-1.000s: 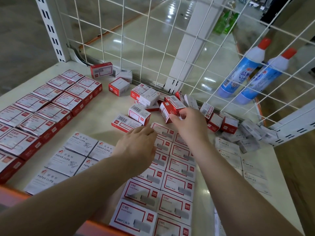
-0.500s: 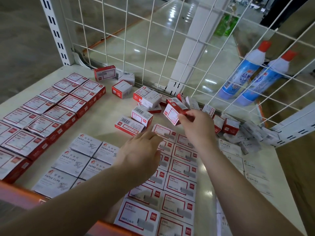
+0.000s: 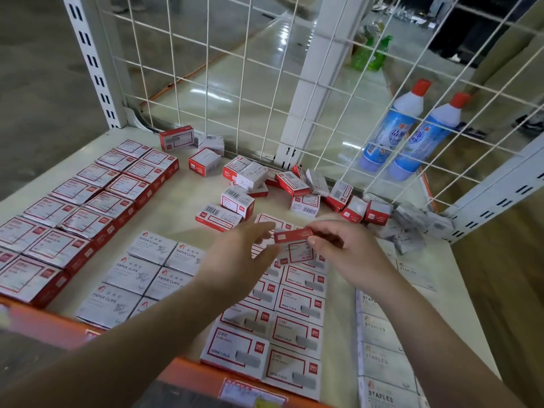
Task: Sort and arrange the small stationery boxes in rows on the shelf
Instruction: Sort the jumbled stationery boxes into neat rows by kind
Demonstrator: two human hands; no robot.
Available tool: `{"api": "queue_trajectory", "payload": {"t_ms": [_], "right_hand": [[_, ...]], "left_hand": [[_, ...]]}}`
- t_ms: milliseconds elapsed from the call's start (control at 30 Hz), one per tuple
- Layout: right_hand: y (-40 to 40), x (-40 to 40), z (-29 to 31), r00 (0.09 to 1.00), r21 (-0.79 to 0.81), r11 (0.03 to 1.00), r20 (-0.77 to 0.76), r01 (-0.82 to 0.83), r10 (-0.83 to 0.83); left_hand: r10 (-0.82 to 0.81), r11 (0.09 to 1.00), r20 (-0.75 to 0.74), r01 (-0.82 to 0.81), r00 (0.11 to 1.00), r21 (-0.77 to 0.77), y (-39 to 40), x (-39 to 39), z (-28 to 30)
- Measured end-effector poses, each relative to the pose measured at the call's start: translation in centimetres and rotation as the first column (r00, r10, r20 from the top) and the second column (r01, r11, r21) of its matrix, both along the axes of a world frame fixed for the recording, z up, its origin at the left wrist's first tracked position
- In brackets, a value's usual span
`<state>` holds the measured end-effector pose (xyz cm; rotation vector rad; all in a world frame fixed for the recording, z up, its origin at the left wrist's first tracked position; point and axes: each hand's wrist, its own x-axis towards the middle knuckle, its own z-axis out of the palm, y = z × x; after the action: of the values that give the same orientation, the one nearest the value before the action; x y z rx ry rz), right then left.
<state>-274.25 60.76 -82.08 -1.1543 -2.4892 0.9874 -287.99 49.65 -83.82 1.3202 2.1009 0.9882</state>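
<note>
Two hands meet over the middle of the shelf [image 3: 176,207] in the head view, the only view there is. The right hand [image 3: 346,251] pinches a small red-and-white box [image 3: 294,241] by its right end, thumb and fingers curled on it, holding it tilted just above the far end of the central rows [image 3: 290,313]. The left hand [image 3: 238,260] reaches in beside the box's left end with fingers loosely extended; whether they touch the box I cannot tell.

The risk, as I judge it, is that the box goes down skewed or overlapping its neighbours, since it is carried at an angle and the rows below are packed edge to edge. A forearm dragging across them could also push the light boxes out of line. The loose pile [image 3: 297,187] by the wire back panel [image 3: 235,83] lies tumbled, so a careless grab there could send more sliding.

Everything to be sorted is small, flat, rectangular cardboard, glossy with printed labels: red-sided boxes [image 3: 88,201] in rows on the left, pale paper clip boxes [image 3: 141,275] in front, white staples boxes [image 3: 382,360] on the right. The shelf is smooth and cream-coloured with an orange front lip [image 3: 191,375]. Two plastic bottles [image 3: 412,131] with red caps lie behind the mesh.
</note>
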Motion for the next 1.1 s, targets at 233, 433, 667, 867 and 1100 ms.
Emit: {"api": "queue_trajectory", "payload": {"t_ms": [233,433,667,867,1100], "right_hand": [[-1.1,0.3,0.0,0.999,-0.061,0.998,-0.039,-0.017,0.015],[-1.6,1.0,-0.7,1.000,-0.139,0.990,-0.016,-0.001,-0.001],[-2.6,1.1,-1.3,0.999,-0.210,0.977,-0.024,-0.025,0.021],[-2.7,1.1,-1.2,0.993,-0.233,0.972,-0.112,0.006,-0.033],[-2.6,1.0,-0.8,0.998,-0.142,0.988,-0.012,-0.065,0.064]], "left_hand": [[-0.023,0.999,0.067,0.026,0.998,-0.042,-0.6,0.3,0.1],[0.067,0.995,0.179,-0.054,0.982,-0.079,-0.8,-0.2,-0.5],[0.071,0.997,0.210,-0.072,0.975,-0.004,-0.7,0.0,-0.4],[0.043,0.999,0.213,-0.040,0.976,-0.019,-1.0,-0.1,-0.4],[-0.122,0.991,0.168,0.129,0.978,-0.031,-0.7,-0.4,1.2]]}}
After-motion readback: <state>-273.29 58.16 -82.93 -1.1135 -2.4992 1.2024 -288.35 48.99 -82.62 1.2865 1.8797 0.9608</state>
